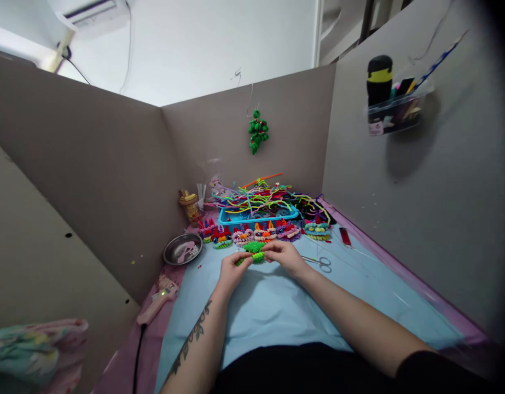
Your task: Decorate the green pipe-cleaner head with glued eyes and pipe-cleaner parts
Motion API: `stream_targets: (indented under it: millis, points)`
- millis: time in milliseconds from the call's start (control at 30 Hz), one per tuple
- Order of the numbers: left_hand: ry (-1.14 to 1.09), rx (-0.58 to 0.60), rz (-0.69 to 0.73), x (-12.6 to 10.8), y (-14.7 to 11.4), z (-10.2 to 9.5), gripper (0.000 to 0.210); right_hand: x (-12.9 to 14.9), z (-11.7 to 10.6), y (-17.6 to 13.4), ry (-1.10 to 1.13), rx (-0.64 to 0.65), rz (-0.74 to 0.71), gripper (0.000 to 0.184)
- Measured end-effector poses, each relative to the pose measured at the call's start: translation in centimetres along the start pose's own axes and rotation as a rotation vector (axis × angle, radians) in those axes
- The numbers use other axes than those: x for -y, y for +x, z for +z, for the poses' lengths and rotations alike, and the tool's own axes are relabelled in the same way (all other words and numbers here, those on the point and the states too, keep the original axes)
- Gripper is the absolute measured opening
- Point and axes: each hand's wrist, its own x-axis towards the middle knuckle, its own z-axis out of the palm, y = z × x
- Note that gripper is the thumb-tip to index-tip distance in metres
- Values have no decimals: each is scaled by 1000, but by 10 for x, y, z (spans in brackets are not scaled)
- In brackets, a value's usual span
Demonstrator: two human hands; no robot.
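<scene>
Between my two hands is a fuzzy green pipe-cleaner piece, darker green on top and lime green below. My left hand pinches its left end between thumb and fingers. On the opposite side my right hand has its fingertips closed on the right end. The fingers cover both ends of the piece. Just behind it stands a row of colourful pipe-cleaner figures, among them an orange and cream one and a pink one. A pair of scissors lies right of my right hand.
A blue tray heaped with pipe cleaners stands at the back. Leftward are a metal bowl with small items, a pink glue gun with a cord, and a lidded cup. Grey panels enclose the table on three sides.
</scene>
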Motion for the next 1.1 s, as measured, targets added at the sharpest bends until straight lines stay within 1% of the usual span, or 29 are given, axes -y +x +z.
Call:
stream_targets:
  millis: [133, 267, 333, 400, 567, 633, 700, 800, 867, 1000, 1100]
  points:
    - [20, -1, 14, 0, 1, 0, 17, 2, 1, -1, 1, 3, 4, 21]
    - [28, -9, 28, -3, -1, 0, 17, 2, 5, -4, 10, 67, 35, 31]
    - [31, 0, 33, -3, -2, 1, 18, 2, 6, -4, -16, 82, 37, 32]
    - [33, -7, 37, -3, -2, 2, 21, 1, 5, -2, -31, 42, 22, 30]
    - [-43, -98, 4, 6, 1, 0, 30, 1, -5, 5, 98, -171, 38, 35]
    - [-79, -146, -7, 10, 3, -1, 29, 1, -7, 7, 125, -200, 51, 36]
    - [-104, -193, -12, 12, 4, -3, 27, 2, -8, 7, 129, -200, 52, 36]
    - [-155, -220, -22, 13, 6, -4, 27, 1, -6, 5, 122, -166, 43, 37]
    - [-177, -210, -22, 14, 6, -4, 27, 0, -5, 4, 99, -105, 39, 37]
    - [-151, -150, -20, 11, 4, -2, 23, -4, -2, 2, -47, 86, 47, 39]
    - [-142, -82, -11, 6, 2, 0, 20, -5, 2, 0, -194, 149, -2, 32]
